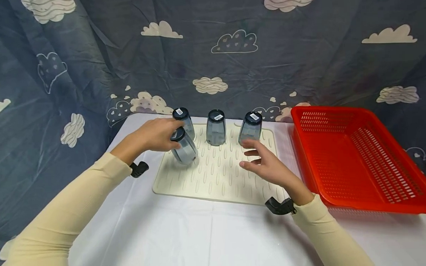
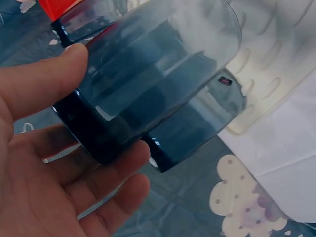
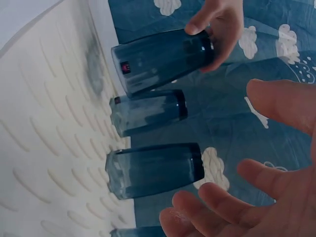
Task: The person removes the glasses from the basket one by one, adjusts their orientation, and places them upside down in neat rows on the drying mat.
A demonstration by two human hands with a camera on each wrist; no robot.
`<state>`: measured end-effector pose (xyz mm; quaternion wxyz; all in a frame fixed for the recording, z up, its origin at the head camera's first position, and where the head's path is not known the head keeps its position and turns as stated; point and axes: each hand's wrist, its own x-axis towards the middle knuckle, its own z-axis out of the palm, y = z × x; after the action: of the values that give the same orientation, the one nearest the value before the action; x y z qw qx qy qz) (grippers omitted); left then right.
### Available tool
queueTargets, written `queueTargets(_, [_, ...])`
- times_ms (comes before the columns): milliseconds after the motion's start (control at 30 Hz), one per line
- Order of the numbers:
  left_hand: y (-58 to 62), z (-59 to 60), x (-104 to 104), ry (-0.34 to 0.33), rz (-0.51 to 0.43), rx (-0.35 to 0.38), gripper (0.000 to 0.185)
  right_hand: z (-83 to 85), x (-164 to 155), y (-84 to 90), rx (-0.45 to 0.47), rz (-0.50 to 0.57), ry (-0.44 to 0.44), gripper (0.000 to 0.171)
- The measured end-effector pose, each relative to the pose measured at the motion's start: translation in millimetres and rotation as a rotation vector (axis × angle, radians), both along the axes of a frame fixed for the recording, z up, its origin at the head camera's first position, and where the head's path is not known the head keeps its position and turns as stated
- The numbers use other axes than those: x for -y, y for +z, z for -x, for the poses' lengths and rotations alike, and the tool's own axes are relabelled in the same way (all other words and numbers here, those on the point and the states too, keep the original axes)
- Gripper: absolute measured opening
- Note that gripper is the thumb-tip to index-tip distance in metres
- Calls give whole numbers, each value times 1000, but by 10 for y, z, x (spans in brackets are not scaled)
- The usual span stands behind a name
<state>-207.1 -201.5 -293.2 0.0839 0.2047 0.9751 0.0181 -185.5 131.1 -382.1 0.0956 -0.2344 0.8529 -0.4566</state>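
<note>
Sleeved left hand [image 1: 159, 134] grips the tilted glass [image 1: 183, 148] by its base; lower it rim-down squarely onto the mat [image 1: 214, 176], right hand [image 1: 267, 164] relaxed, holding nothing.

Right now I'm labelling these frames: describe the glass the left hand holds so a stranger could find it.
On the cream ridged mat left of the red basket, four blue glasses stand upside down. Yours is the glass at the front left, alone ahead of the back row of three, tilted and gripped by the left hand.
</note>
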Motion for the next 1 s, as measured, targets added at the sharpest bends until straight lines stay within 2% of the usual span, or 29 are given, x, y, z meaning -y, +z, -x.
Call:
queueTargets(400, [-258, 143, 29, 26, 38, 43, 68, 17, -174, -44, 33, -22, -20, 61])
queueTargets(667, [-297, 150, -11, 26, 45, 53, 70, -2, -224, -4, 53, -59, -40, 65])
queueTargets(1000, [-345, 164, -73, 14, 81, 57, 70, -3, -266, -4, 51, -54, -46, 64])
